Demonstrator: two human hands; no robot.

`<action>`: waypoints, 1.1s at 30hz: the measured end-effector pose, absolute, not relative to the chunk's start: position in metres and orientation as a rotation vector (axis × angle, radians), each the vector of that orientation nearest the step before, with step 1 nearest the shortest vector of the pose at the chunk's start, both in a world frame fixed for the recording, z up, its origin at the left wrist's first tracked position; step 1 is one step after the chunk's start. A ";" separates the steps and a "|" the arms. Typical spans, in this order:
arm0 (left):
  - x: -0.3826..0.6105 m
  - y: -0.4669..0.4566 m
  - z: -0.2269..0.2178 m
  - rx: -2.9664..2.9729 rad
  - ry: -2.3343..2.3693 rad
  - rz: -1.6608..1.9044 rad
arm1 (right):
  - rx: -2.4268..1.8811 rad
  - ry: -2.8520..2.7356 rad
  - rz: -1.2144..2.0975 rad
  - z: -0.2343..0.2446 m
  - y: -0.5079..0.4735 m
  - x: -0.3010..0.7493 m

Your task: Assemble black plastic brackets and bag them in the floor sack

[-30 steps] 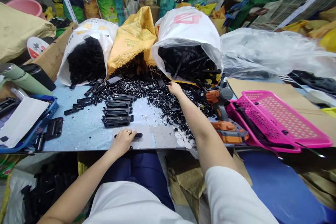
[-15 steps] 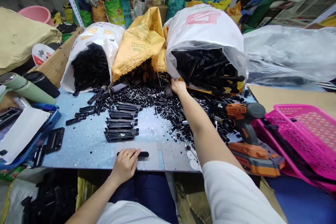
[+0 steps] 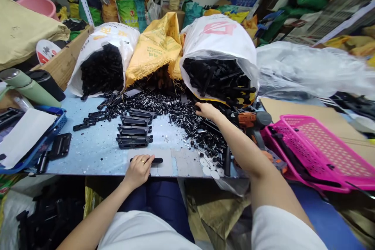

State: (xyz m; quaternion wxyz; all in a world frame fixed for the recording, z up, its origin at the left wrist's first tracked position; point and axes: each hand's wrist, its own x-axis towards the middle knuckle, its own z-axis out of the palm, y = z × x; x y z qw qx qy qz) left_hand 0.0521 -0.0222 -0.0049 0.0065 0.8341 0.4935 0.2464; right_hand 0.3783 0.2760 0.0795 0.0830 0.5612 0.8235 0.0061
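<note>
My left hand (image 3: 138, 172), with a ring on one finger, lies at the near edge of the table. Its fingers are closed over a slim black plastic bar (image 3: 158, 160), whose rounded end sticks out to the right. My right hand (image 3: 206, 110) reaches over the heap of small black pieces and metal pins (image 3: 191, 123), just before the right white sack (image 3: 218, 43). Its fingers are drawn together at the heap's far side; what they hold, if anything, is too small to name. Several black plastic assemblies (image 3: 134, 129) lie in a stack-like row beyond my left hand.
A left white sack (image 3: 101, 39) and a yellow sack (image 3: 155, 50) spill black parts. An orange cordless drill (image 3: 249, 119) lies under my right forearm, beside a pink basket (image 3: 319, 152). At the left are a blue basket (image 3: 60, 125) and a green flask (image 3: 43, 93).
My right hand has drawn back from beneath the right sack's edge and shifted right over the heap. My left hand keeps its hold on the bar. The view has turned slightly right.
</note>
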 end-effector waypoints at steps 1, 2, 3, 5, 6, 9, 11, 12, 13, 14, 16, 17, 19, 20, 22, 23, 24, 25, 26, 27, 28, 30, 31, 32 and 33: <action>0.052 -0.023 -0.004 2.600 1.542 0.784 | 1.708 2.489 0.030 0.086 0.256 0.383; 0.053 -0.023 -0.002 2.585 1.543 0.811 | 1.755 2.544 0.045 0.095 0.235 0.386; 0.055 -0.023 0.002 2.567 1.551 0.855 | 1.804 2.624 0.045 0.106 0.212 0.387; 0.061 -0.017 0.015 2.538 1.595 0.965 | 1.854 2.819 -0.067 0.131 0.165 0.381; 0.065 -0.012 0.024 2.533 1.627 1.014 | 1.833 2.902 -0.220 0.142 0.142 0.375; 0.080 0.011 0.050 2.550 1.653 1.064 | 1.633 2.963 -0.900 0.164 0.083 0.348; 0.091 0.024 0.061 2.526 1.543 1.048 | 1.539 2.953 -1.337 0.160 0.057 0.326; 0.097 0.028 0.063 2.486 1.473 1.044 | 1.535 2.987 -1.513 0.153 0.048 0.315; 0.101 0.030 0.064 2.436 1.403 1.037 | 1.548 3.047 -1.643 0.142 0.042 0.306; 0.105 0.029 0.064 2.384 1.344 1.022 | 1.569 3.120 -1.715 0.131 0.039 0.298; 0.109 0.023 0.059 2.329 1.285 0.935 | 1.594 3.247 -1.685 0.108 0.035 0.287; 0.108 0.018 0.055 2.333 1.292 0.854 | 1.573 3.274 -1.593 0.098 0.034 0.285; 0.099 0.010 0.046 2.369 1.346 0.614 | 1.445 3.242 -1.298 0.084 0.032 0.288; 0.092 0.007 0.041 2.383 1.377 0.480 | 1.335 3.193 -1.117 0.078 0.031 0.291; 0.078 0.005 0.034 2.395 1.391 0.261 | 1.099 3.036 -0.756 0.069 0.027 0.299; 0.073 0.005 0.032 2.404 1.373 0.198 | 1.012 2.961 -0.607 0.064 0.024 0.302; 0.068 0.006 0.031 2.419 1.351 0.170 | 0.960 2.906 -0.487 0.059 0.021 0.303; 0.066 0.007 0.031 2.436 1.332 0.168 | 0.938 2.878 -0.393 0.053 0.018 0.303; 0.065 0.007 0.032 2.452 1.318 0.179 | 0.938 2.866 -0.322 0.047 0.016 0.302; 0.066 0.007 0.034 2.465 1.312 0.193 | 0.953 2.865 -0.272 0.042 0.013 0.300; 0.067 0.007 0.035 2.475 1.315 0.204 | 0.977 2.868 -0.239 0.037 0.011 0.297; 0.070 0.004 0.038 2.488 1.333 0.227 | 1.053 2.868 -0.191 0.032 0.007 0.292; 0.071 0.003 0.039 2.490 1.342 0.240 | 1.093 2.866 -0.164 0.032 0.005 0.290; 0.071 0.001 0.039 2.487 1.353 0.257 | 1.126 2.865 -0.135 0.033 0.003 0.288; 0.071 -0.001 0.039 2.479 1.363 0.279 | 1.148 2.867 -0.104 0.035 0.002 0.287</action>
